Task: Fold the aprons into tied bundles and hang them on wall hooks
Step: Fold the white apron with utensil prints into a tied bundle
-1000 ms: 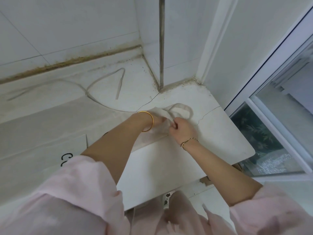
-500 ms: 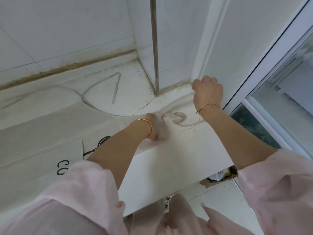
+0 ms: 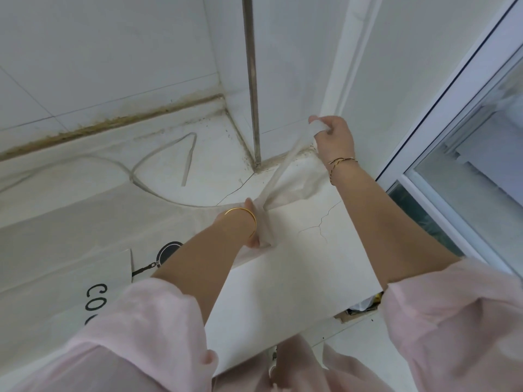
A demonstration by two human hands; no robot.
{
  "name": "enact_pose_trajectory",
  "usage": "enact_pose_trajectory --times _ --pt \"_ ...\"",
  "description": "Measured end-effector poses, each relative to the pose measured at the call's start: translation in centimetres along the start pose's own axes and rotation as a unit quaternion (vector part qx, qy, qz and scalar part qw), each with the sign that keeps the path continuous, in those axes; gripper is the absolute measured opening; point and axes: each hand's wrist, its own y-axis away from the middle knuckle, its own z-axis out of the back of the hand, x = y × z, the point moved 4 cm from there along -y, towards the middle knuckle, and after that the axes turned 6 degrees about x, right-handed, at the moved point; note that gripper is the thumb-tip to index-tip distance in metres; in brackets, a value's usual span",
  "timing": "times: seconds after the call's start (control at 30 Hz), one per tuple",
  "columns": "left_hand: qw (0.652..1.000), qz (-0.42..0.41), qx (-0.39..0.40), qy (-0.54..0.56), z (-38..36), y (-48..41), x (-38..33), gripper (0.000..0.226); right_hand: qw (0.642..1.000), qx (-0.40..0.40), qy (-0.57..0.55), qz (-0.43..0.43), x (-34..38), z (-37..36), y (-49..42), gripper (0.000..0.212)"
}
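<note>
Lifted off the counter since half a second earlier, an apron strap is drawn taut, pinched by the right hand at 1 o'clock. Its base is gripped by the left hand at centre; the apron is spread toward 9 o'clock.

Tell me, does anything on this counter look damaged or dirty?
Yes. The white counter has a branching crack just right of the left hand gripping the apron. Another thin crack runs from the wall corner. Brown grime lines the joint where the counter meets the wall tiles.
</note>
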Motion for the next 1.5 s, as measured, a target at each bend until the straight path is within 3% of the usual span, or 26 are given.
enact_pose_trajectory --times 0.1,0.2,0.27,0.37,0.43,0.5,0.53,0.67,0.8,0.97,1.1,1.17,1.33,1.43,1.5 --pt "1.0 0.013 0.007 -0.007 0.0 -0.6 -0.1 0.125 0.982 -0.082 0.15 0.077 0.6 1.1 -0.6 0.035" --pt "1.0 0.018 0.005 -0.013 0.0 -1.1 -0.1 0.127 0.954 -0.157 0.22 0.129 1.0 2.3 -0.5 0.034" --pt "1.0 0.022 0.005 -0.014 0.0 -1.2 -0.1 0.128 0.948 -0.159 0.248 0.119 0.5 2.6 -0.4 0.041" --pt "0.999 0.017 -0.003 -0.037 0.7 -0.6 -0.5 0.127 0.956 -0.1 0.271 0.053 -1.6 2.2 -0.2 0.039" --pt "0.998 0.0 -0.011 -0.066 1.6 -0.1 -1.1 0.104 0.958 -0.055 0.28 0.002 -3.5 1.8 -0.1 0.036" --pt "0.994 -0.039 -0.058 -0.088 3.0 0.2 -2.1 0.054 0.96 -0.044 0.273 -0.042 -5.2 2.1 0.1 0.032" --pt "0.991 -0.049 -0.094 -0.078 3.8 0.2 -2.5 0.041 0.962 -0.042 0.264 -0.059 -5.9 2.2 0.3 0.031" --pt "0.974 -0.104 -0.183 0.088 5.3 -0.4 -4.2 0.031 0.966 -0.041 0.238 -0.095 -7.5 3.1 0.9 0.032" --pt "0.969 -0.153 -0.18 0.076 4.4 -1.5 -6.1 0.029 0.957 -0.096 0.259 -0.085 -7.6 4.9 1.0 0.022" --pt "0.974 -0.135 -0.18 0.037 3.8 -1.9 -6.8 0.038 0.97 -0.201 0.121 -0.064 -7.7 7.4 0.4 0.017" --pt "0.977 -0.128 -0.167 0.03 3.7 -2.0 -7.1 0.051 0.949 -0.247 -0.13 -0.148 -8.2 8.6 0.2 0.003" --pt "0.977 -0.13 -0.166 0.027 3.6 -2.1 -7.1 0.058 0.927 -0.235 -0.214 -0.198 -8.3 8.8 0.0 0.009" --pt "0.979 -0.133 -0.146 0.048 3.4 -2.3 -7.1 0.074 0.894 -0.213 -0.304 -0.251 -7.9 7.8 -0.1 0.017" --pt "0.972 -0.154 -0.151 0.093 3.4 -2.3 -6.5 0.071 0.92 -0.2 -0.264 -0.21 -6.2 6.7 -0.1 0.027" --pt "0.951 -0.179 -0.159 0.195 3.7 -2.6 -5.5 0.062 0.938 -0.173 -0.245 -0.175 -4.5 5.3 0.3 0.031"
